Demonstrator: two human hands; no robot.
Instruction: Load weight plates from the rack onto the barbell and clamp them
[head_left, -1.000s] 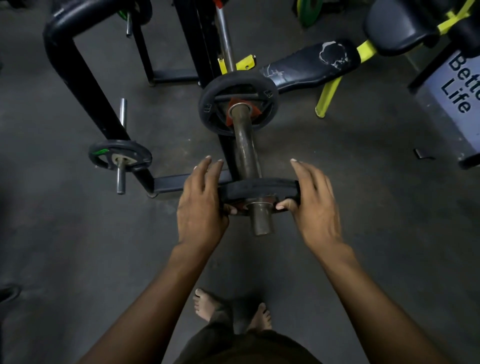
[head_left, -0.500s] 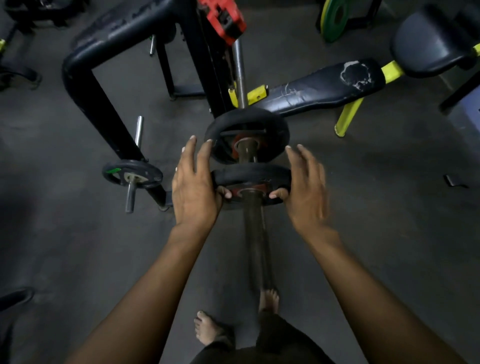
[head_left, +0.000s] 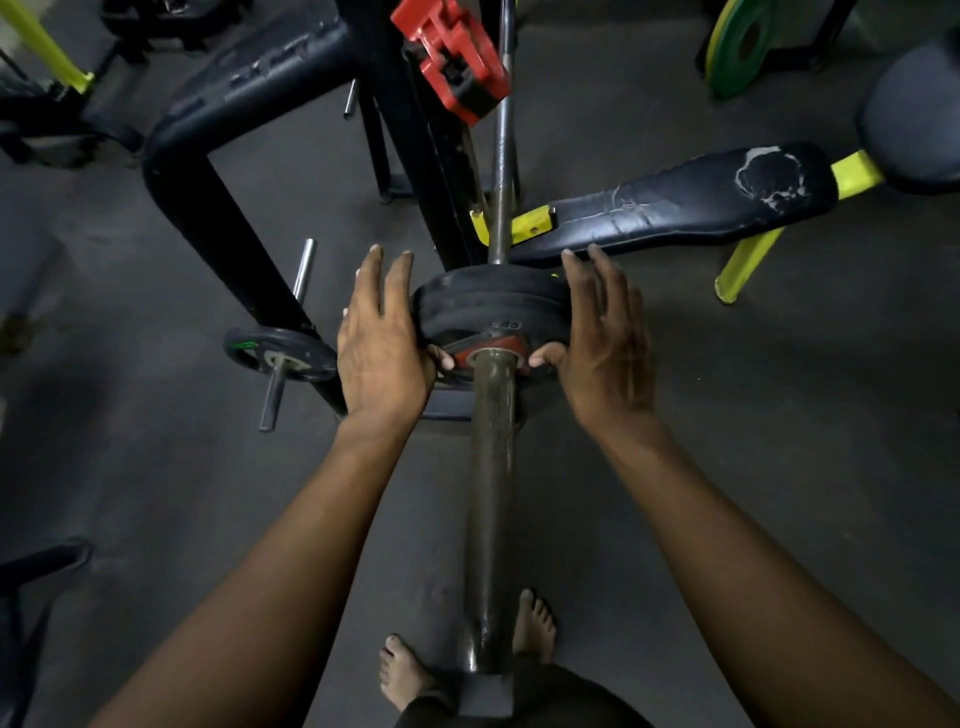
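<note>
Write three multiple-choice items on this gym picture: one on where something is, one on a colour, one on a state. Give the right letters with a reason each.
1. Where is the small plate with the green mark?
A. on a rack peg left of the left hand
B. on the bench pad
C. flat on the floor by the feet

2. What colour is the clamp-like part on the upright at the top?
A. yellow
B. red
C. blue

3. How do the black plates sit on the barbell sleeve?
A. far apart
B. pressed together
C. off the sleeve

Answers: 1 A, it hangs on a peg beside the left hand. 2 B, it is plainly red. 3 B, the left hand and the right hand flank the plates, which show no gap, with bare sleeve in front of them.
</note>
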